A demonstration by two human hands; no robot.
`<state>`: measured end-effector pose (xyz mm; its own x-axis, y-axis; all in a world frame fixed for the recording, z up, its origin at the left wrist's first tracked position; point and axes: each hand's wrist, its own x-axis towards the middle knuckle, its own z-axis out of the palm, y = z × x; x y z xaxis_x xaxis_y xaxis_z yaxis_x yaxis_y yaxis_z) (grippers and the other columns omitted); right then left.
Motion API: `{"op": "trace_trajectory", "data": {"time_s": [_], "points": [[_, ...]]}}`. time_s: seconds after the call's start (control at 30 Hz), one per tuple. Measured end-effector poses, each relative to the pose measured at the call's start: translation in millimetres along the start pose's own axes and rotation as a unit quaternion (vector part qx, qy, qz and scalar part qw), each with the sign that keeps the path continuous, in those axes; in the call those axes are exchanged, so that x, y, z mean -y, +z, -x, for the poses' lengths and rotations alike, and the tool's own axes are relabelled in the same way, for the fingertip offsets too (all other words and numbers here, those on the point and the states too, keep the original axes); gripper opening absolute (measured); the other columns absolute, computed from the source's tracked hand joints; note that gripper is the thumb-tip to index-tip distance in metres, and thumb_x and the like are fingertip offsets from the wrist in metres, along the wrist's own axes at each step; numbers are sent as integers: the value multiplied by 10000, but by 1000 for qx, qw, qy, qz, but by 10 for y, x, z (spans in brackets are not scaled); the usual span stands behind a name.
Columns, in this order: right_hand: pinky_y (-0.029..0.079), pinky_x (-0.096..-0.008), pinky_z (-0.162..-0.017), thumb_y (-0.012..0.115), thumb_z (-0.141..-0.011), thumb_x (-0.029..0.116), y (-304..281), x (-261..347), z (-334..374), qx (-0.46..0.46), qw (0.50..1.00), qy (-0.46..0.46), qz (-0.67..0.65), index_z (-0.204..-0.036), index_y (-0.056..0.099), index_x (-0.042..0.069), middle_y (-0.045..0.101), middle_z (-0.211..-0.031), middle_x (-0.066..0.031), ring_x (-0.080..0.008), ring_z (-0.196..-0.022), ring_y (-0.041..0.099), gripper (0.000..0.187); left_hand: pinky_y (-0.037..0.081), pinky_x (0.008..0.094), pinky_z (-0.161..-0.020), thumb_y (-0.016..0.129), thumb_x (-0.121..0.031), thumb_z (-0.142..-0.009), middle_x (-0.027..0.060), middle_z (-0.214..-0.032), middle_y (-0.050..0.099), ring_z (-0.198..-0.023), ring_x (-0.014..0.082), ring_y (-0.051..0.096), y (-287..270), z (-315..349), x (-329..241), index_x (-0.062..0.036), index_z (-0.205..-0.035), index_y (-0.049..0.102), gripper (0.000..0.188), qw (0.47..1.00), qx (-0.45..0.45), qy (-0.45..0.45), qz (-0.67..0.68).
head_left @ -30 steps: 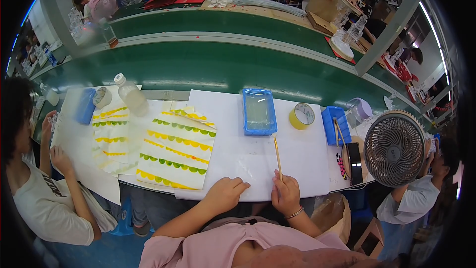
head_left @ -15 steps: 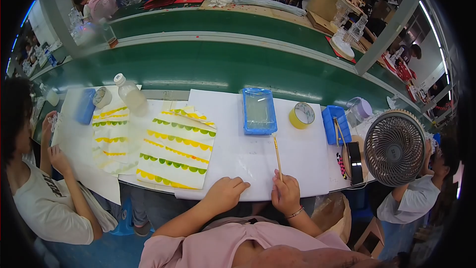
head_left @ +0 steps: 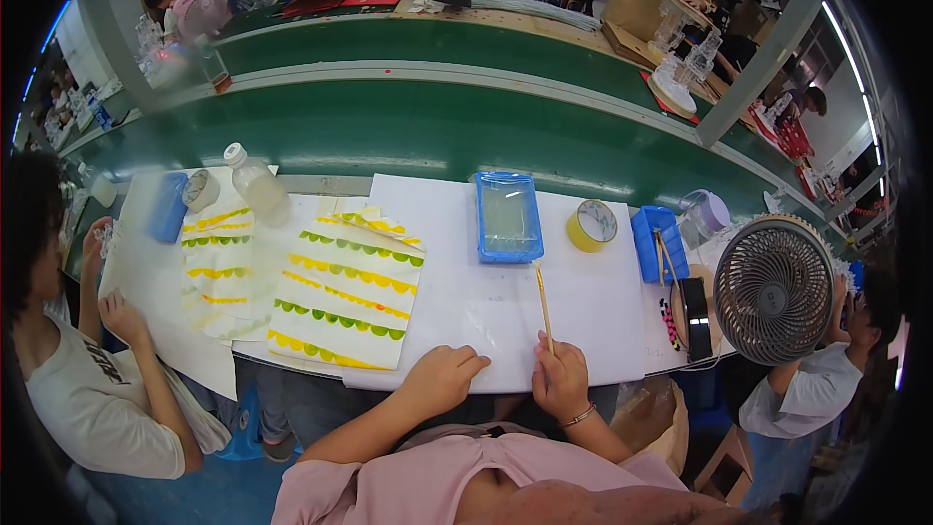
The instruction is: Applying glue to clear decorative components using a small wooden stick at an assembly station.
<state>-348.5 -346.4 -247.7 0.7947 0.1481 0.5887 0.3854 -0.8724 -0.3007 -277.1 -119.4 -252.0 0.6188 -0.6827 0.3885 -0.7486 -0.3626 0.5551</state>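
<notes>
My right hand (head_left: 561,381) grips a thin paintbrush (head_left: 544,306) with a wooden handle, its pale tip pointing away from me. That tip is close to the near edge of a blue tray (head_left: 510,257), which contains a clear, watery-looking fluid. At the near edge of the white paper (head_left: 466,321), my left hand (head_left: 444,376) rests with its fingers curled and no object visible in them. To its left lies a white sheet with green and yellow scalloped stripes (head_left: 340,294).
Right of the tray are a tape roll (head_left: 592,227), a blue bin (head_left: 653,248) with sticks, a phone (head_left: 695,319) and a round fan (head_left: 775,292). A bottle (head_left: 257,185) stands at the back left. Co-workers sit on both sides; a green conveyor belt (head_left: 408,131) runs behind.
My hands and the brush stay in place. Across the belt, a person has put down a dark flat object and now has both hands near the red sheets.
</notes>
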Motion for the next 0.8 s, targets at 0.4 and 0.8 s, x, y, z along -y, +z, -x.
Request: {"op": "trace_trajectory", "data": {"time_s": [0.4,0.8], "points": [[484,-410,-830,607,-745,-24,18,11,-23,-3,1000,-1,4,-1085,565,24,652,-1141,-181,-291,-893,643,346,468,376,-646,598,6,-720,49,-831,596,-688,269,564,-16,-2,21,-118,-972,667,289,1000,-5,1,-2],[488,-392,-836,622,-752,-6,25,14,-2,-5,1000,0,8,-1068,588,25,646,-1145,-159,-284,-881,633,320,472,375,-640,598,0,-720,52,-817,591,-681,262,569,-3,10,18,-116,-970,669,284,1000,-9,5,-6]]}}
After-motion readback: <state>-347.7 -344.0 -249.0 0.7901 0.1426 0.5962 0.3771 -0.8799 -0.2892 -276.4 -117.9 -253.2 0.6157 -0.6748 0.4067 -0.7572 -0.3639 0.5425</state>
